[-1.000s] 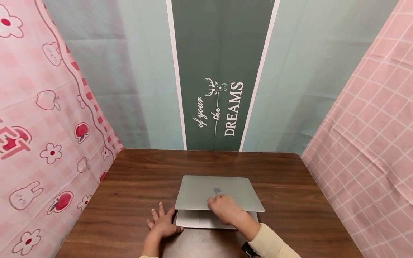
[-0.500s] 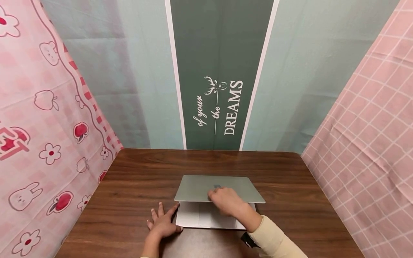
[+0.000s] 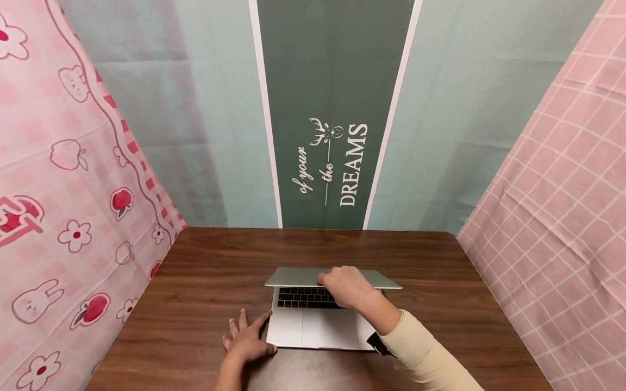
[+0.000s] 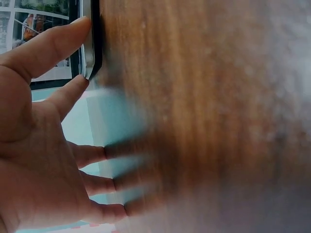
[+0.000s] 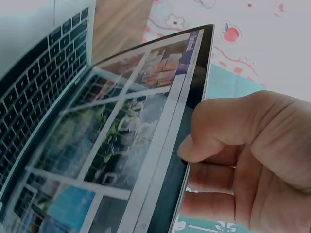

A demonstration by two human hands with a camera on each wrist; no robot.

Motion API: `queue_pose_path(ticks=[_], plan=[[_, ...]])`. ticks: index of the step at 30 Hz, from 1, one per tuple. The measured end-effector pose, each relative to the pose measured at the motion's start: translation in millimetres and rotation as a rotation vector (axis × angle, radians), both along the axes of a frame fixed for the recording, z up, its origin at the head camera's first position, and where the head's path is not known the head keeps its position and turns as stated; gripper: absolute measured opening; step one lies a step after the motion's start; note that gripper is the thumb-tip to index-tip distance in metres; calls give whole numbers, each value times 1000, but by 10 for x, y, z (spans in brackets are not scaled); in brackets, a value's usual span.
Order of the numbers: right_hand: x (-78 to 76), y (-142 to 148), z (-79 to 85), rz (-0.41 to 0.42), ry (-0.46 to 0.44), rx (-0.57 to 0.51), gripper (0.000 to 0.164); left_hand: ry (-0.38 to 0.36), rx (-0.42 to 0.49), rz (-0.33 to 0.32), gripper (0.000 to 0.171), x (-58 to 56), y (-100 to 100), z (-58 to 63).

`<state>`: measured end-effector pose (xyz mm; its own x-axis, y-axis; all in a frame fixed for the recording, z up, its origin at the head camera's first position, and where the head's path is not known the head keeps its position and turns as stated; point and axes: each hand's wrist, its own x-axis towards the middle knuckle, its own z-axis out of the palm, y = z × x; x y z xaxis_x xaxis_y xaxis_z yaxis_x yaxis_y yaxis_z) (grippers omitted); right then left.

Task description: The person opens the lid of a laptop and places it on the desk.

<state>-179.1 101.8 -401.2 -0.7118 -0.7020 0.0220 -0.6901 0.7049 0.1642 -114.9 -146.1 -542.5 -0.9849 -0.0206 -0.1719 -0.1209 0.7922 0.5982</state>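
A silver laptop (image 3: 288, 328) lies on the wooden table with its lid (image 3: 293, 277) partly raised, baring the black keyboard (image 3: 298, 297). My right hand (image 3: 347, 285) pinches the lid's free edge near its middle, thumb on the screen side and curled fingers behind, as the right wrist view shows. Lit pictures fill the screen (image 5: 121, 131). At the laptop's front left, my left hand (image 3: 246, 339) is spread with straight fingers; its thumb and index finger touch the laptop's left edge. The other fingertips of that hand (image 4: 43, 145) rest on the table.
The dark wooden table (image 3: 205, 271) runs out to both sides of the laptop. A pink patterned curtain (image 3: 73, 190) hangs at the left, a pink checked one (image 3: 552, 174) at the right. Behind the table hangs a green cloth (image 3: 337, 81) with white lettering.
The right hand has moved up and away with the lid, tilting it further open, and the keyboard has come into view. The left hand has stayed in place.
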Motion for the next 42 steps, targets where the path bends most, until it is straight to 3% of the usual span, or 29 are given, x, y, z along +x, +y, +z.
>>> queue_pose_path(ticks=[13,25,42], plan=[[-207,182,180,38,165,-72,34,2,-65,-22,84,-42,7,40],[-527,324,2,140,479,-276,37,-18,-57,-12,85,-6,-20,37],[-912,345,-126,137,582,-398,27,-24,-35,-7,84,-6,13,-18]])
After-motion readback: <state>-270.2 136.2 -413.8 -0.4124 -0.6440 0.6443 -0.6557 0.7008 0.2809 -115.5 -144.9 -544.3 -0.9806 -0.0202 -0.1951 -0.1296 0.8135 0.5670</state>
